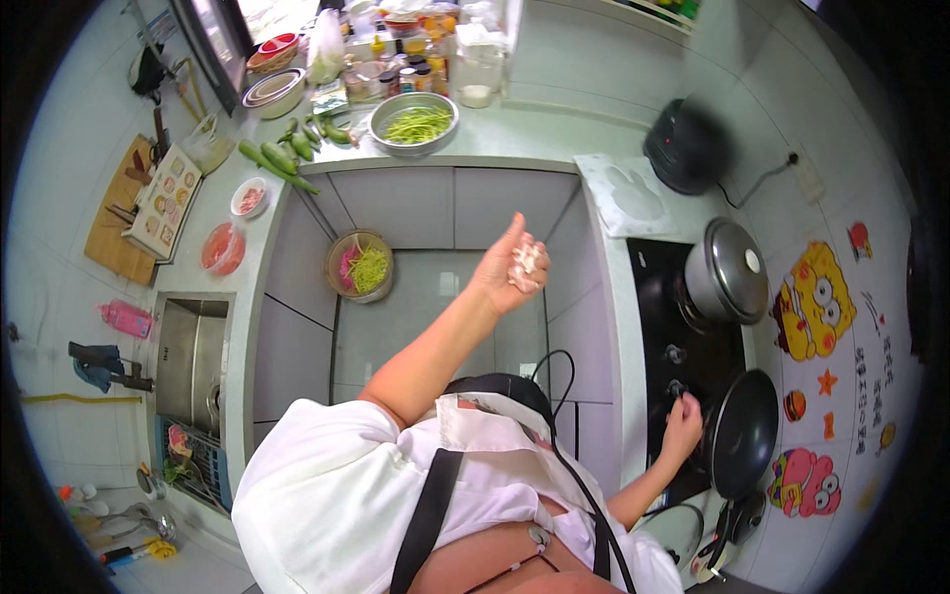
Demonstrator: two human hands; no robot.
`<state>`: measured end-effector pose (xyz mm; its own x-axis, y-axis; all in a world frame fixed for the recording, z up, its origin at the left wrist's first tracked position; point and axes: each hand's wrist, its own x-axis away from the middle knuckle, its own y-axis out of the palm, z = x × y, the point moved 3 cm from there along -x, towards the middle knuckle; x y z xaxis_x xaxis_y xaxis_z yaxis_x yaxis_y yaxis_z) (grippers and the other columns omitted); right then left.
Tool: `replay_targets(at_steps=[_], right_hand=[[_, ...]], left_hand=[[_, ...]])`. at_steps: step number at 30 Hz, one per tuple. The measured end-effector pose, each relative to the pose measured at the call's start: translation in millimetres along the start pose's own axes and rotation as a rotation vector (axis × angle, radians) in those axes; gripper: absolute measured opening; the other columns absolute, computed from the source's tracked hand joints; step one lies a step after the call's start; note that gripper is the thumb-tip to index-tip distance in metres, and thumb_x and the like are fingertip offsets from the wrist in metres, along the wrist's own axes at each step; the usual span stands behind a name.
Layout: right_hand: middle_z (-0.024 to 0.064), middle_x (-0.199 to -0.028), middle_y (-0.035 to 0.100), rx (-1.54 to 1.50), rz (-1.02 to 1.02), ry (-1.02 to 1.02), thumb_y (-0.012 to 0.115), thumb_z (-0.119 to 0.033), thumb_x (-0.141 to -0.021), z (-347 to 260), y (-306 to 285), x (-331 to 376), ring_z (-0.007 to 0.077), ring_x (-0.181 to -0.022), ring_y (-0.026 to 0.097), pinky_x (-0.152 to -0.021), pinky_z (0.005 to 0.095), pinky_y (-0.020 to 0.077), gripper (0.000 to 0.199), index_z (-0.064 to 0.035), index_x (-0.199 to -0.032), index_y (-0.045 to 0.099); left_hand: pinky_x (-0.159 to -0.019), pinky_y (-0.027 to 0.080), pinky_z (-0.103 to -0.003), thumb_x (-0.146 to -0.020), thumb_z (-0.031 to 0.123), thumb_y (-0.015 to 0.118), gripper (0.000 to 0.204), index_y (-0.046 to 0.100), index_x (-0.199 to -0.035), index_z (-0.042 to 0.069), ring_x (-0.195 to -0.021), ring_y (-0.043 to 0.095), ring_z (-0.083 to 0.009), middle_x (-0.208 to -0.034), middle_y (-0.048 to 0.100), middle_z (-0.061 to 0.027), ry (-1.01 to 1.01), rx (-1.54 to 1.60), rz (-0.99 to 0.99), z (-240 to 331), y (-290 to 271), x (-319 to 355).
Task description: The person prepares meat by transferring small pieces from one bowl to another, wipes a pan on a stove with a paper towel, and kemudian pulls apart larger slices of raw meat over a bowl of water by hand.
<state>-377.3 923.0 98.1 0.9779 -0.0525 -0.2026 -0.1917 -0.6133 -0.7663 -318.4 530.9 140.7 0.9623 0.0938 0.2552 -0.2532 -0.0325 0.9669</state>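
Observation:
My left hand [507,267] is raised over the floor in the middle, palm up and fingers curled round a small heap of chopped white pieces [525,263] that look like garlic. My right hand [683,426] is at the black gas stove [658,287] on the right, its fingertips closed on a stove knob [676,388]. Just right of that hand a dark wok [744,436] sits on the near burner, with nothing visible in it. On the far burner stands a grey lidded pot [727,269].
A metal bowl of green cut stems [418,125] stands on the far counter, with green peppers [292,148] left of it. Bowls of meat [249,198] and reddish food [224,249] lie near the sink [190,346]. A scrap bin [358,267] stands on the floor.

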Motion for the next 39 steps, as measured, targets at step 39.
replay_targets(at_steps=[39], right_hand=[[0.0118, -0.103, 0.053, -0.008, -0.317, -0.672, 0.047, -0.03, -0.081, -749.9, 557.2, -383.4, 0.0286, -0.091, 0.052, -0.078, 0.0375, 0.0423, 0.028, -0.0091, -0.096, 0.059]], left_hand=[[-0.038, 0.028, -0.02, -0.078, 0.012, 0.054, 0.017, 0.046, -0.066, 0.003, -0.053, 0.04, -0.0096, -0.059, 0.043, -0.0019, 0.591, 0.147, 0.047, 492.1, 6.7, -210.5]])
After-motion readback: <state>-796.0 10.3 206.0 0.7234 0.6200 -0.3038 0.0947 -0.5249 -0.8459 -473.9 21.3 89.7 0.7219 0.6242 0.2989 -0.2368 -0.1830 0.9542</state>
